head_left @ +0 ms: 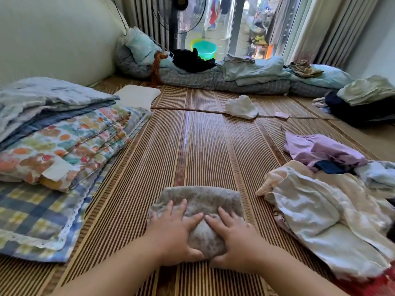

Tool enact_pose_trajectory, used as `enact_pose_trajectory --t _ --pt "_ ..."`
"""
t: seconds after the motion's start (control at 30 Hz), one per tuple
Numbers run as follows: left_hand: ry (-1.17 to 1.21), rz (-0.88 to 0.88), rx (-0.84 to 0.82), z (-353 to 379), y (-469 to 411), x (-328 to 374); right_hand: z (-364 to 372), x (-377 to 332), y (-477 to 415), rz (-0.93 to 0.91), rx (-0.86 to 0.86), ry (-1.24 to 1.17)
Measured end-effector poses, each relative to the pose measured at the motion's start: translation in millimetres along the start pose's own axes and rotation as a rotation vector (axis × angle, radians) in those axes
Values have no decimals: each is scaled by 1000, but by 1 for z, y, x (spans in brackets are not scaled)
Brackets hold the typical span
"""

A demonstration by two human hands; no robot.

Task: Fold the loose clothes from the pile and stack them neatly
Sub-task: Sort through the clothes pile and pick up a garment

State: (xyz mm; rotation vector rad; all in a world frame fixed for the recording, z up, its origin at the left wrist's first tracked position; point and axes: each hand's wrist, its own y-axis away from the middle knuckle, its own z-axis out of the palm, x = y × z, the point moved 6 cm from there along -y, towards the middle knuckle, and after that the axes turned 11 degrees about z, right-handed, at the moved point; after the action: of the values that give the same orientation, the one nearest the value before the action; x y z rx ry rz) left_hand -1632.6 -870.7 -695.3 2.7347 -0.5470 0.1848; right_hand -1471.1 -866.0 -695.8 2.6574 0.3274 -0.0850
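I see the mat (205,146) spanning the view. The pile of loose clothes (320,210) lies on its right side. The grey cloth (201,197), folded, lies on the mat left of the pile. Left hand (173,238) and right hand (235,238) press on its near half. The fingers (183,205) are straight and spread wide, with the thumbs at the near edge.

The clothes pile (316,212) — cut off by the right edge.
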Motion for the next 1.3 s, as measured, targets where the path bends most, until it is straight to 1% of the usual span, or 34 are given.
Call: enact_pose_trajectory --t 0.07,0.17,0.43,0.57,0.7,0.8,0.87,0.97,1.07,1.17,1.3 --pt "-22 -38 5 1 -8 -10 -2 -3 -19 14 27 7" --pt "-47 -101 55 -8 -28 -39 -15 -15 -62 -7 89 24" --pt "-27 -237 87 -57 -105 -155 -76 -72 -204 -52 214 111" --pt "-33 -259 146 -70 -132 -189 -96 -83 -241 -79 301 67" --pt "-21 -254 151 -78 -133 -186 -103 -78 -233 -109 306 77" --pt "47 -209 233 -83 -114 -156 -107 -63 -200 -126 322 66" --pt "65 -139 303 -90 -94 -121 -118 -48 -159 -129 376 35" --pt "31 -32 360 -99 -69 -55 -131 -10 -88 -95 468 19" --pt "-5 99 422 -103 -51 28 -133 42 -11 13 511 -12" --pt "37 242 498 -99 -44 113 -125 106 58 150 551 -57" --pt "119 414 497 -88 -49 219 -102 201 135 383 565 -132"
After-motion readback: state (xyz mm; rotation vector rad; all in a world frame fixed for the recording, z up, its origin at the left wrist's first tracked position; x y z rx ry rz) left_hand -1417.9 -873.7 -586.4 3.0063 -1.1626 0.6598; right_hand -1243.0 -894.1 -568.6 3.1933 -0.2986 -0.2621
